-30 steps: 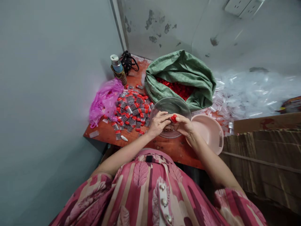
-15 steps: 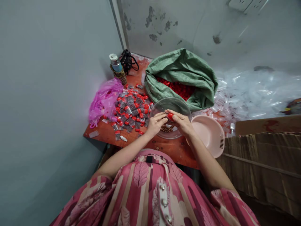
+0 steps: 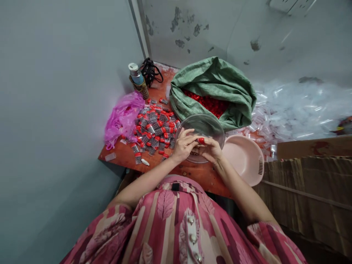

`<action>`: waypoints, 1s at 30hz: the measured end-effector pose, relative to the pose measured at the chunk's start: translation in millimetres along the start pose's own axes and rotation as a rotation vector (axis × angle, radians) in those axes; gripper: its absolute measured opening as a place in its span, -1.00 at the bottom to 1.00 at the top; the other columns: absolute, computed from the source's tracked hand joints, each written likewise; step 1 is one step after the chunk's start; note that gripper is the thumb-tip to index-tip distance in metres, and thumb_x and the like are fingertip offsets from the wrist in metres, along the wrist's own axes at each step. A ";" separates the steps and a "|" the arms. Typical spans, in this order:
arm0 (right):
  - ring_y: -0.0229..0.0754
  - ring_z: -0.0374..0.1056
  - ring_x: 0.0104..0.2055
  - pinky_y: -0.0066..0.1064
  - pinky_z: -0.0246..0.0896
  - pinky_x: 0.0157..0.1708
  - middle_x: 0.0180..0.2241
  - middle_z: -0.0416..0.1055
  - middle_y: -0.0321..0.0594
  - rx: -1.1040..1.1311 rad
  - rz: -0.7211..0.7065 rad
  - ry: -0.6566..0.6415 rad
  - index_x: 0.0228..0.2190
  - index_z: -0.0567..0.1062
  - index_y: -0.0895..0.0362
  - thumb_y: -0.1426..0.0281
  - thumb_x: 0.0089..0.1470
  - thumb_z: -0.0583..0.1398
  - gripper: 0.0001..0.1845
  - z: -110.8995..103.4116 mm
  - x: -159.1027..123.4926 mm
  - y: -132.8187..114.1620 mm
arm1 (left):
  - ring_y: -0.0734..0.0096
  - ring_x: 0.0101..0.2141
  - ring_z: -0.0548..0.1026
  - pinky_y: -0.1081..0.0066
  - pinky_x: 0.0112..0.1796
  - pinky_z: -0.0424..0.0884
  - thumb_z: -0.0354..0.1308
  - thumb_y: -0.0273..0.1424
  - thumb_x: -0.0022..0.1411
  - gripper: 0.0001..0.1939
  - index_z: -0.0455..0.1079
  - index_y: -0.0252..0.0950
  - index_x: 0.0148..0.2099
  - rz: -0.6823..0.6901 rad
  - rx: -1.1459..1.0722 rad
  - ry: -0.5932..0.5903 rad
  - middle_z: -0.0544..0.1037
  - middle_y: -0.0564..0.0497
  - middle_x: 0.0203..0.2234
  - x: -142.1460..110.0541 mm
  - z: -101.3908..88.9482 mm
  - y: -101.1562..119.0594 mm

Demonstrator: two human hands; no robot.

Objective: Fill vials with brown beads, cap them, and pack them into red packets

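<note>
My left hand (image 3: pixel 183 145) and my right hand (image 3: pixel 209 150) meet over a clear glass bowl (image 3: pixel 209 124) on the orange table (image 3: pixel 126 156). Both are closed, pinching a small red-capped vial (image 3: pixel 201 140) between their fingertips. The bowl holds small brown beads, mostly hidden by my hands. Left of the bowl lies a heap of filled vials with red caps (image 3: pixel 154 128). Behind the bowl sits a green sack (image 3: pixel 214 82) open on a load of red caps (image 3: pixel 210 104).
A pink basin (image 3: pixel 244 156) stands right of the bowl. A pink plastic bag (image 3: pixel 122 117), a bottle (image 3: pixel 136 77) and black cords (image 3: pixel 150 71) sit at the far left. Clear empty vials (image 3: pixel 288 110) pile up at right; cardboard sheets (image 3: pixel 310 183) lie lower right.
My hands stay over the bowl with the red-capped vial; the right hand has dropped slightly and turned, fingers shifting on the cap.
</note>
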State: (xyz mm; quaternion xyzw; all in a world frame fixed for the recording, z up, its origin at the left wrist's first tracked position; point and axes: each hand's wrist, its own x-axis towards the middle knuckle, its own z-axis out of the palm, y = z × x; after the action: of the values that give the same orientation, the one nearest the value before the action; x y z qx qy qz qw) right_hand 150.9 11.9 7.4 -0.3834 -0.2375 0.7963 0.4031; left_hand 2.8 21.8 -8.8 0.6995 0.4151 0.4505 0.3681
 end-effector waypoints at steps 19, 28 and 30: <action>-0.23 0.41 -0.31 -0.38 0.35 -0.34 -0.37 0.45 -0.25 -0.346 0.054 0.233 -0.31 0.44 0.11 0.10 -0.18 0.27 -0.58 -32.4 48.6 47.0 | 0.30 -0.11 0.46 0.30 -0.03 0.32 0.10 -0.24 0.13 -0.63 0.43 -0.33 -0.07 -0.478 -0.093 0.220 0.53 -0.09 -0.13 13.2 -37.5 -79.5; -0.10 0.41 -0.20 -0.29 0.27 -0.20 -0.23 0.50 -0.12 -1.441 -0.003 0.474 -0.25 0.47 0.16 0.33 0.02 0.09 -0.73 -142.3 43.0 1.4 | 0.29 0.12 0.25 0.25 0.13 0.12 0.12 -0.28 0.13 -0.53 0.29 -0.24 0.10 -0.405 0.287 0.239 0.36 -0.06 0.07 10.7 -55.5 -114.7; -0.04 0.39 -0.14 -0.26 0.23 -0.16 -0.20 0.49 -0.10 -1.546 0.069 0.453 -0.28 0.49 0.13 0.34 -0.02 0.14 -0.77 -147.4 44.4 4.4 | 0.29 0.09 0.29 0.25 0.11 0.17 0.10 -0.29 0.14 -0.53 0.27 -0.25 0.11 -0.433 0.253 0.174 0.36 -0.09 0.07 -4.4 -37.0 -112.1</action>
State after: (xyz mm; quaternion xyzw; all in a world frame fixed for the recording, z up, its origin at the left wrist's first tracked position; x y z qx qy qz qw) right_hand 250.2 56.2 -101.7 -0.7132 -0.6218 0.3214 0.0371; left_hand -60.8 66.1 -97.9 0.5936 0.6380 0.3642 0.3284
